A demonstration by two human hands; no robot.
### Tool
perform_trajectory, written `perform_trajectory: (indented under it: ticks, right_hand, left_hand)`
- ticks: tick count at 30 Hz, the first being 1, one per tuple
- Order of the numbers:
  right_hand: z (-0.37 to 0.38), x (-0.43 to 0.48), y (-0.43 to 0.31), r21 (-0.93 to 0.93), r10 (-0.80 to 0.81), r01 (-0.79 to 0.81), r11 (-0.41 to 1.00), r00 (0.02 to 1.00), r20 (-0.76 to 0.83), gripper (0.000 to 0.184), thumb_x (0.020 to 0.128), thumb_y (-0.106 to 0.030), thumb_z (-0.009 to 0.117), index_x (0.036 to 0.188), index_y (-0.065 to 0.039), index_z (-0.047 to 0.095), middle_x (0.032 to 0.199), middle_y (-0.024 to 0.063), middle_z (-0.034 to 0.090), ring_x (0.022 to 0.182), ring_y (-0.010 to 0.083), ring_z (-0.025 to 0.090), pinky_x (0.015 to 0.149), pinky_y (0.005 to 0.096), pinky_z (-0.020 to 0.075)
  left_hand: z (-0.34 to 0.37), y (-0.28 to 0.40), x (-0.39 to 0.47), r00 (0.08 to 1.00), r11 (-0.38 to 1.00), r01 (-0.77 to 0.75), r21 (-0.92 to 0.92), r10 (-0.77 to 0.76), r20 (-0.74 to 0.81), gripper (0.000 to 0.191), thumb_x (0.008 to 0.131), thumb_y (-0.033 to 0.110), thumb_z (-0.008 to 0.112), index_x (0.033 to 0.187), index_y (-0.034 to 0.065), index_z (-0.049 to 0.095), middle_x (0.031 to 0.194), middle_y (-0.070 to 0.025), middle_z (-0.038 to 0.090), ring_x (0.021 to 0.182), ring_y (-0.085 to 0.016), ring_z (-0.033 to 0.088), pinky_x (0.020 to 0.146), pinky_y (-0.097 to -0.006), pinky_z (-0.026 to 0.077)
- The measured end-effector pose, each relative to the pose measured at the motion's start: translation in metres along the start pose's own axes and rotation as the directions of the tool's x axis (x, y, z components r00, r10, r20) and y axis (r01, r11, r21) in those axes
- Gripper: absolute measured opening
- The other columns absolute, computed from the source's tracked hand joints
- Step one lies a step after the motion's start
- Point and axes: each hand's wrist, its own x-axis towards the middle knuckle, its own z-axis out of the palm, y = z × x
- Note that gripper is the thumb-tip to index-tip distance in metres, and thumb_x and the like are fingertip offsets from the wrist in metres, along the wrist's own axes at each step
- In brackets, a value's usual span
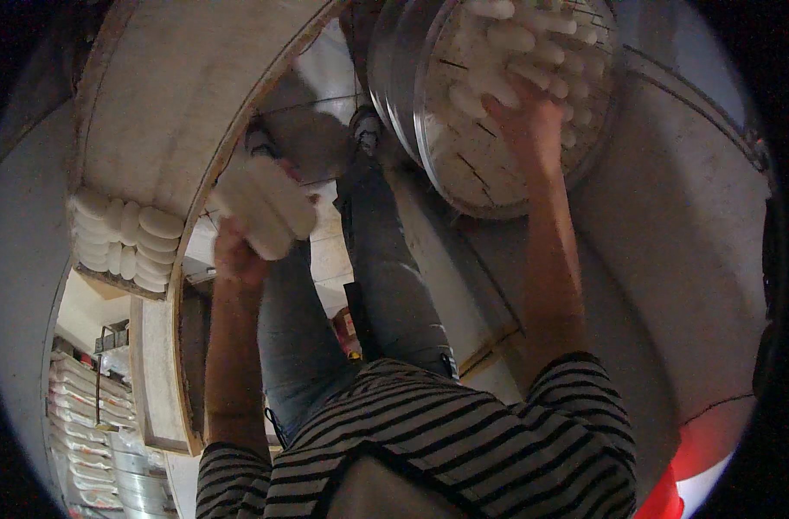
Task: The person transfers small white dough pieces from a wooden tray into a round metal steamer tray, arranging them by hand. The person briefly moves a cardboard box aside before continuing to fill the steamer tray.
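Note:
My left hand (239, 252) holds a few pale oblong dough rolls (265, 201) side by side, over the gap in front of my legs. They are slightly blurred. At the upper right, my right hand (529, 113) reaches into a round, metal-rimmed container (427, 139) among many similar dough pieces (511, 39). Its thumb and fingers lie on either side of a roll (501, 91); blur and the dough around it hide how firmly they close. On the left, a long wooden tray (167, 84) carries packed rows of rolls (125, 243) at its near end.
More round metal rims (391, 97) show beneath the container. Below the tray is another wood-edged tray (157, 376). Stacked packages (83, 428) stand at the lower left. A red object (667, 486) sits at the lower right. Floor tiles (329, 259) show between my legs.

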Motion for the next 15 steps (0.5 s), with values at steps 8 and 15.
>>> perform_trajectory:
  ticks: [8, 15]
  right_hand:
    - [0.095, 0.073, 0.035, -0.063, 0.209, -0.2, 0.978, 0.955, 0.209, 0.053, 0.077, -0.029, 0.071, 0.127, -0.017, 0.058, 0.116, 0.0156, 0.064, 0.101, 0.0329, 0.064, 0.088, 0.0408, 0.0505]
    - [0.048, -0.102, -0.015, 0.78, 0.211, -0.515, 0.357, 0.857, 0.47, 0.06, 0.079, -0.027, 0.071, 0.133, -0.013, 0.051, 0.119, 0.0126, 0.062, 0.099, 0.031, 0.065, 0.085, 0.0419, 0.0519]
  left_hand:
    - [0.041, -0.063, 0.024, 0.992, 0.985, 0.13, 0.111, -0.129, -0.013, 0.091, 0.07, 0.024, 0.077, 0.143, 0.0014, 0.028, 0.129, -0.015, 0.048, 0.121, -0.033, 0.05, 0.101, -0.048, 0.043]
    - [0.082, -0.114, 0.032, 0.983, 0.974, 0.166, 0.156, -0.151, -0.106, 0.08, 0.078, 0.007, 0.07, 0.145, 0.0094, 0.029, 0.135, -0.0127, 0.049, 0.12, -0.029, 0.051, 0.099, -0.0438, 0.045]
